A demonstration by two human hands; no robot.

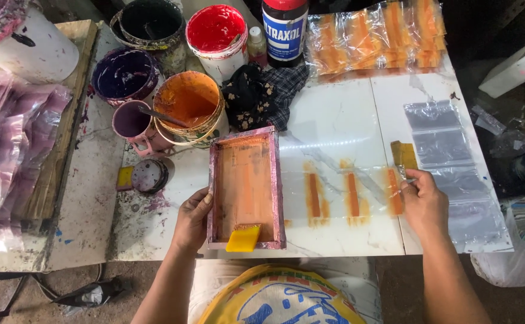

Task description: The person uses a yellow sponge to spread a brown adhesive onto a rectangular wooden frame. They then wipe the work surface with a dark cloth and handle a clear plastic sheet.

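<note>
Left hand (pixel 191 221): grip closed on the left rail of the pink-edged screen frame (pixel 245 187), which sits flat on the white table (pixel 340 123).
Squeegee (pixel 243 238): yellow, lying inside the frame at the near end.
Right hand (pixel 423 203): fingers pinched shut on a clear plastic bag (pixel 394 193) with a fresh orange stripe, just beside two more orange prints (pixel 332 197).
Paint: orange paint tub (pixel 188 105) sits behind the frame.

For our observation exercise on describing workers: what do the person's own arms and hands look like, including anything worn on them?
Both arms are bare to the edge of the picture: no sleeves show. The left hand and right hand wear no gloves, and no rings, watch or bracelets can be seen. Below them a yellow garment with a blue and red printed design covers the torso.
</note>
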